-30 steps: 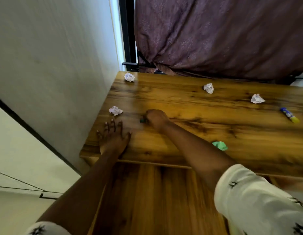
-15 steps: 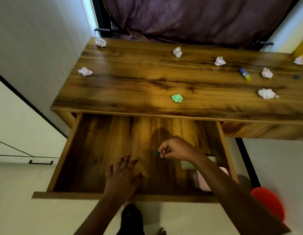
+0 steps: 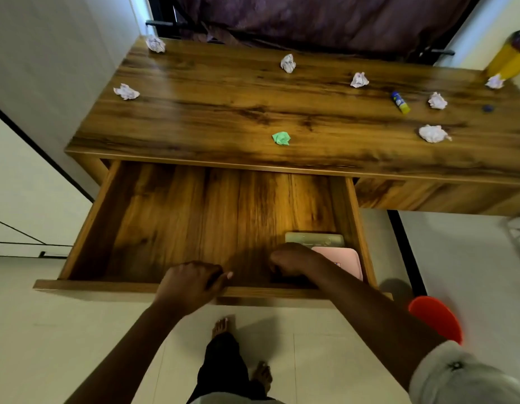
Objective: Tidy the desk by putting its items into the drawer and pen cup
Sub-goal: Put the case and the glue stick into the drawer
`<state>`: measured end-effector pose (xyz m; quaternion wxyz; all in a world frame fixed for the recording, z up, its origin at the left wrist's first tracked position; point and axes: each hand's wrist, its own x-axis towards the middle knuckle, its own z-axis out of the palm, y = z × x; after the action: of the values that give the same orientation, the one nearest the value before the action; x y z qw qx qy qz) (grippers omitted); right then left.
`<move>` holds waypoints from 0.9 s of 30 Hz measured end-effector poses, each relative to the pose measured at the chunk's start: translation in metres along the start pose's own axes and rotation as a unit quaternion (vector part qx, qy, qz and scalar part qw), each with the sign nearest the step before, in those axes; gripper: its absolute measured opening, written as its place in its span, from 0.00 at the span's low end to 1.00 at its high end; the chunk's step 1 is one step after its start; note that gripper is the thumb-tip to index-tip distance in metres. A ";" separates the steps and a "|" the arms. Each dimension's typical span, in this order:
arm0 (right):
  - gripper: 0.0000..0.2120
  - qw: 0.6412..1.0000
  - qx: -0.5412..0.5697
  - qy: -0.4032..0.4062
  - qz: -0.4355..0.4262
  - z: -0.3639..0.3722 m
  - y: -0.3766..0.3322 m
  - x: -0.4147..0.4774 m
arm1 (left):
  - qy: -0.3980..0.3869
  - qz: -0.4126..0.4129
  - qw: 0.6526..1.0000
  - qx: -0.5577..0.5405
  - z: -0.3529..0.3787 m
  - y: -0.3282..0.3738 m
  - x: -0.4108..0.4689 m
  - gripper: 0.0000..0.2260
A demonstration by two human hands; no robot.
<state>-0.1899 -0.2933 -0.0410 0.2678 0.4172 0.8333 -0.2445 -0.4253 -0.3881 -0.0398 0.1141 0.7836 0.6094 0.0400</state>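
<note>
The wooden drawer (image 3: pixel 107 285) under the desk (image 3: pixel 223 112) is pulled wide open. My left hand (image 3: pixel 191 282) is curled over the drawer's front edge. My right hand (image 3: pixel 293 260) is a closed fist low inside the drawer near its front right; whatever it pinches is hidden under the fingers. Next to it lie a pale green case (image 3: pixel 314 238) and a pink flat box (image 3: pixel 344 258). On the desk sit a green paper ball (image 3: pixel 281 138), several white paper balls (image 3: pixel 433 133), a blue-yellow glue stick (image 3: pixel 400 102) and a yellow pen cup (image 3: pixel 507 62) at the far right.
A small dark blue item (image 3: pixel 488 108) lies near the desk's right end. A white wall (image 3: pixel 49 68) flanks the desk's left side and a purple curtain (image 3: pixel 325 16) hangs behind. A red round object (image 3: pixel 436 317) is on the floor at right. My feet (image 3: pixel 223 328) stand below the drawer.
My right hand carried a small green item off the desk into the drawer and has sunk to its floor. My left hand left the desk top and closed on the drawer's front edge.
</note>
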 end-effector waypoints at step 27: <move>0.15 0.836 0.167 0.414 0.318 -0.181 0.365 -0.054 | -0.026 0.040 0.999 0.002 -0.034 0.201 0.403 0.23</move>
<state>0.0957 -0.0153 0.0600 -0.1129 0.7600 0.6343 -0.0856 -0.1393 -0.0420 0.0083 0.1268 0.8080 0.5749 0.0231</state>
